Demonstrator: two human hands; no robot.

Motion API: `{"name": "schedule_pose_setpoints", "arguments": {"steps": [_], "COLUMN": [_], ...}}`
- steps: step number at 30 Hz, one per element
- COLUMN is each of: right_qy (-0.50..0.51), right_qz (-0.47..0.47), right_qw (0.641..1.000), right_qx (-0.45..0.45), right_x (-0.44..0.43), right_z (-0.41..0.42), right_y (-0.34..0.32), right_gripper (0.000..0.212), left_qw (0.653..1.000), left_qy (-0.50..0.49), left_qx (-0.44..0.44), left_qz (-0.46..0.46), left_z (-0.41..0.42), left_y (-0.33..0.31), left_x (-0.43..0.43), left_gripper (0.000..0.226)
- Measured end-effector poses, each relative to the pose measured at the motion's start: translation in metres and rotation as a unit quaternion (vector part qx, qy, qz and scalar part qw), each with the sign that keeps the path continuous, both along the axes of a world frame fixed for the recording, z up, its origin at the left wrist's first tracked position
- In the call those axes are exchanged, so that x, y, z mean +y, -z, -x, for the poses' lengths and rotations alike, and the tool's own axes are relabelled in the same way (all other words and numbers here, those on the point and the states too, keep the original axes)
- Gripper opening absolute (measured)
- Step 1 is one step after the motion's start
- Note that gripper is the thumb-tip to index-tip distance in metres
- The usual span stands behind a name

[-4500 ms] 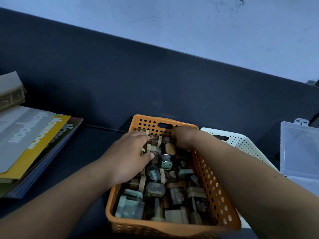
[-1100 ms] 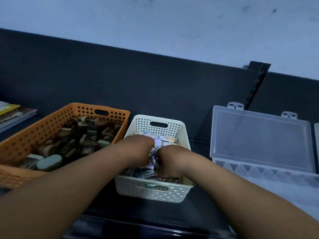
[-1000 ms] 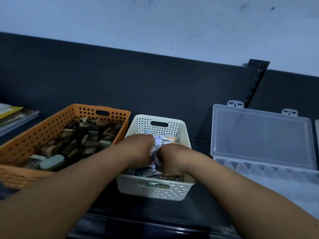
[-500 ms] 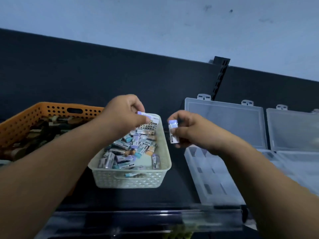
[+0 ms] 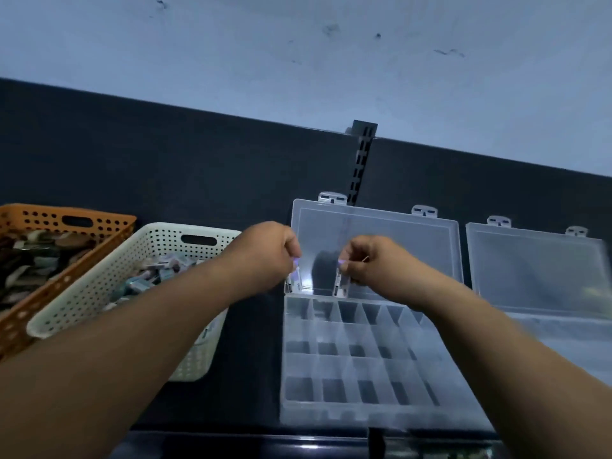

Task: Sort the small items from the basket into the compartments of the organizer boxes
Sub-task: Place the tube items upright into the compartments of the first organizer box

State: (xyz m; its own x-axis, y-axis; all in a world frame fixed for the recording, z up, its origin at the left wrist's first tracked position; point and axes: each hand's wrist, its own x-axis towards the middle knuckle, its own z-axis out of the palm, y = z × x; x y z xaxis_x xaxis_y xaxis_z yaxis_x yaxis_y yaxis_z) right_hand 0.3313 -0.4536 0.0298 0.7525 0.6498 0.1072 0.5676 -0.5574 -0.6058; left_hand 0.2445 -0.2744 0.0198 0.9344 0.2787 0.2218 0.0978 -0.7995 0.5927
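Left item point(image 5: 294, 280): a small pale oblong piece with a violet end is showing just under the left hand's fingertips; finer detail is blurring out.
Right item point(image 5: 341, 283): a matching pale oblong with a violet end is hanging under the right hand's fingertips.
Axis: both pieces are hanging with the long axis near upright, violet end up at the fingers and pale end pointing down.
Left hand point(image 5: 268, 256): its curled fingers and thumb are pinching the left item by the top end.
Right hand point(image 5: 374, 263): it is clamping the right item the same way, at the top end.
Where: the two pieces are hanging in the air, apart from each other, just over the back row of cells below the hands.
Organizer box point(image 5: 331, 359): clear plastic, lying open directly beneath both hands and showing a grid of small compartments; I cannot tell whether any cell is holding something.
Lid point(image 5: 397, 246): it is standing raised just behind the hands.
Second organizer box point(image 5: 536, 270): it is sitting open to the right of the right hand, blurred.
White basket point(image 5: 109, 286): it is sitting left of the left hand, partly under the forearm, and holding a heap of small pale, violet and teal pieces point(image 5: 159, 273).
Orange basket point(image 5: 33, 217): it is sitting further left, just beside the white one, and holding darker brown and grey pieces point(image 5: 33, 260).
Table point(image 5: 251, 342): a dark surface is carrying all the containers.
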Motion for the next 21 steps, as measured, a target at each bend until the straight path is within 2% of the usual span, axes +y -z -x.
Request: {"name": "schedule_pose_setpoints", "arguments": {"steps": [4, 12, 17, 21], "right_qy": [-0.034, -0.062, -0.061, -0.050], "right_qz": [0.024, 0.057, 0.077, 0.088], "right_qw": [0.999, 0.996, 0.995, 0.995], "right_qx": [-0.026, -0.020, -0.017, -0.024], "right_x": [0.002, 0.015, 0.021, 0.023], "right_z": [-0.018, -0.041, -0.046, -0.048], "right_y": [0.016, 0.046, 0.059, 0.066], "right_gripper": [0.010, 0.026, 0.011, 0.018], "left_qw": [0.999, 0.994, 0.993, 0.992], "left_qy": [-0.026, -0.024, -0.021, -0.010], "left_qx": [0.031, 0.068, 0.070, 0.077], "left_qz": [-0.021, -0.086, -0.096, -0.104], "left_z": [-0.014, -0.031, -0.038, -0.040], "left_y": [0.014, 0.035, 0.048, 0.054], "left_x": [-0.010, -0.013, -0.011, -0.010], "left_gripper": [0.020, 0.023, 0.017, 0.018]}}
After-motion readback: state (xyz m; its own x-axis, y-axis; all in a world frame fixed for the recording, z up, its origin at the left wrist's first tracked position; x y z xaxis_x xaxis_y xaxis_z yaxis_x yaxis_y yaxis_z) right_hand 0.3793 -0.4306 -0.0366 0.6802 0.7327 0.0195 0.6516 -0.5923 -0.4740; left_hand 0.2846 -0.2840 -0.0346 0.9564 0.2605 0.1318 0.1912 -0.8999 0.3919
